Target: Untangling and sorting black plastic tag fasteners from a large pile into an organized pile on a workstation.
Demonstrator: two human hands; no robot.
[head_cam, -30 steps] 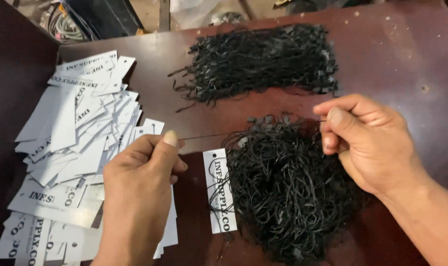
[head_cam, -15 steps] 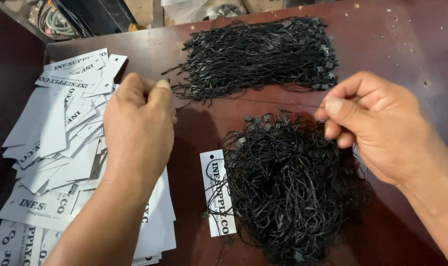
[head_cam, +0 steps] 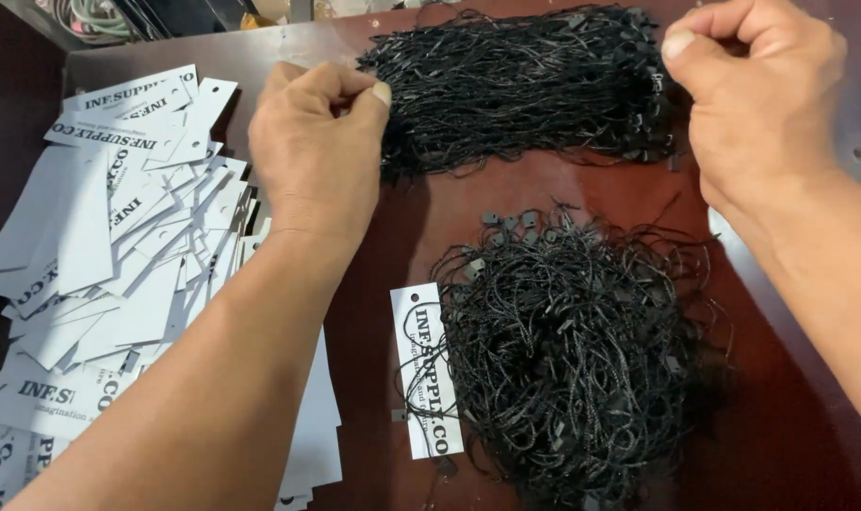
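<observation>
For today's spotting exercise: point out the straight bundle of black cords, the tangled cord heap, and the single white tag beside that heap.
Straight cord bundle (head_cam: pixel 525 85), head view, middle of its strands.
Tangled cord heap (head_cam: pixel 572 360), head view, heap's centre.
Single white tag (head_cam: pixel 429 374), head view, middle of the card.

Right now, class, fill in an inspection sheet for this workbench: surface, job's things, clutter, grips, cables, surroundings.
Surface: dark red table.
Job's things: straight bundle of black strings at the far side; tangled string pile nearer; one white tag beside the pile.
Clutter: loose heap of white tags at left.
Grips: left hand pinches at the bundle's left end; right hand at its right end.
Cables: coiled wires, far left corner.
Surroundings: nothing seen.
</observation>
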